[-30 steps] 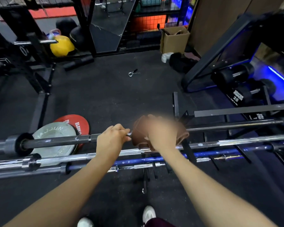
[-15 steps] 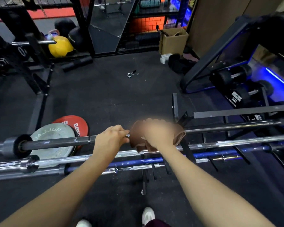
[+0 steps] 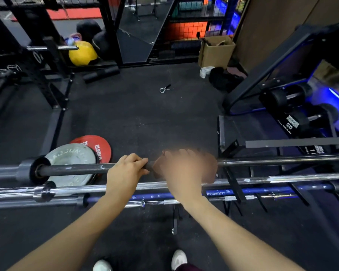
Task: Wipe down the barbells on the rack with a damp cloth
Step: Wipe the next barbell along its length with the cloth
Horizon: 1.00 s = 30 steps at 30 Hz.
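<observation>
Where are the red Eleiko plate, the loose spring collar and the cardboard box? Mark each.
red Eleiko plate (image 3: 98, 146): head view, its printed face.
spring collar (image 3: 162, 89): head view, its coil.
cardboard box (image 3: 213, 52): head view, its front wall.

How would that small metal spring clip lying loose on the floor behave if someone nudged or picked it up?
The spring clip looks small and thin, so probably light and easy to lift. It lies flat on the dark floor, which looks matte, so a nudge would likely make it skid briefly, not roll. Its handles probably resist squeezing.

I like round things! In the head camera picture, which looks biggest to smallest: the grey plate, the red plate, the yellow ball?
1. grey plate
2. red plate, partly hidden behind the grey one
3. yellow ball, though it sits farther away, so it may only look smaller.
</observation>
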Each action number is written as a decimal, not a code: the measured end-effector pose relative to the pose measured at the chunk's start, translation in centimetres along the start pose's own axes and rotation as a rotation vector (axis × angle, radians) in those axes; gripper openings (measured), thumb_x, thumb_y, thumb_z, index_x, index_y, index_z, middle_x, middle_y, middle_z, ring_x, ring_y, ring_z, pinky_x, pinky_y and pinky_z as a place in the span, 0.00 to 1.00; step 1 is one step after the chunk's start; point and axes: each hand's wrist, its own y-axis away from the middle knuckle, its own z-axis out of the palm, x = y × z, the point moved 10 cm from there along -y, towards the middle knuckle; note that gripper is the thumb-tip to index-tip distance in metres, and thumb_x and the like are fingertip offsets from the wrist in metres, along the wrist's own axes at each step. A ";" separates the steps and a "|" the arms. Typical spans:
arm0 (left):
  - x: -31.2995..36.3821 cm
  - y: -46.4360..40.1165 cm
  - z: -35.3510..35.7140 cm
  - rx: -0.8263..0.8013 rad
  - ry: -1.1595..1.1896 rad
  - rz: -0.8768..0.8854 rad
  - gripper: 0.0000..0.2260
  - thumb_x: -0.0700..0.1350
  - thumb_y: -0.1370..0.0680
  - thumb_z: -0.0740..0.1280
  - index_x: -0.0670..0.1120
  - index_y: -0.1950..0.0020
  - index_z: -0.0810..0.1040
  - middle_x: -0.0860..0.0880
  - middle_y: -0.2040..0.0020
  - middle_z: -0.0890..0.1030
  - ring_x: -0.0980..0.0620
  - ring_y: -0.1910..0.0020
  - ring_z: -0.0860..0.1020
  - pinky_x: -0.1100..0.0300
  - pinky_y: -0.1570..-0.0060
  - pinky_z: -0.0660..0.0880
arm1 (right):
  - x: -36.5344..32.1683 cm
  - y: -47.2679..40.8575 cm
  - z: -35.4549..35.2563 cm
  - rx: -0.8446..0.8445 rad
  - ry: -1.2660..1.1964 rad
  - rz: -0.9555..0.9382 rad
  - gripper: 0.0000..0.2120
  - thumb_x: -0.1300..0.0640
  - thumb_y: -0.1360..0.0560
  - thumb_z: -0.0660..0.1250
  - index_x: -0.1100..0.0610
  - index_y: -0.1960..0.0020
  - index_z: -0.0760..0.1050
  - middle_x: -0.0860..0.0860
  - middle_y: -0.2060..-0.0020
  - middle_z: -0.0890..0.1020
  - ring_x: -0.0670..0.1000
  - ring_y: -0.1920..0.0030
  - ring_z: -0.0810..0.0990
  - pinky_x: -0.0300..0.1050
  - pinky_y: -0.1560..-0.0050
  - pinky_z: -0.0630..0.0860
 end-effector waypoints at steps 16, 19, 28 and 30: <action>0.3 0.2 -0.4 0.074 0.033 -0.027 0.17 0.43 0.41 0.81 0.50 0.54 0.85 0.53 0.62 0.81 0.49 0.67 0.78 0.61 0.76 0.70 | -1.4 -2.5 -0.5 -0.137 0.086 -0.056 0.22 0.41 0.21 0.49 0.49 0.50 0.78 0.54 0.53 0.77 0.57 0.51 0.75 0.57 0.48 0.69; 0.0 -0.1 -0.3 0.064 0.026 -0.039 0.16 0.44 0.40 0.81 0.51 0.54 0.85 0.52 0.62 0.81 0.48 0.66 0.78 0.61 0.76 0.69 | -2.1 -4.7 1.2 -0.393 -0.003 -0.039 0.21 0.46 0.18 0.48 0.51 0.42 0.77 0.54 0.43 0.77 0.57 0.40 0.70 0.59 0.40 0.63; 0.1 0.0 0.0 0.003 0.057 -0.055 0.13 0.48 0.39 0.80 0.54 0.56 0.84 0.55 0.62 0.80 0.51 0.65 0.77 0.63 0.75 0.64 | -2.3 -1.2 -0.6 0.035 0.047 -0.015 0.13 0.46 0.23 0.57 0.51 0.55 0.77 0.52 0.61 0.75 0.56 0.58 0.74 0.54 0.49 0.67; 0.2 -0.2 0.0 0.021 0.052 -0.047 0.13 0.47 0.40 0.81 0.54 0.57 0.84 0.55 0.63 0.80 0.52 0.66 0.77 0.62 0.77 0.65 | -2.2 -2.6 -0.6 0.007 0.053 0.003 0.16 0.47 0.22 0.55 0.52 0.59 0.77 0.52 0.63 0.76 0.56 0.59 0.74 0.54 0.52 0.67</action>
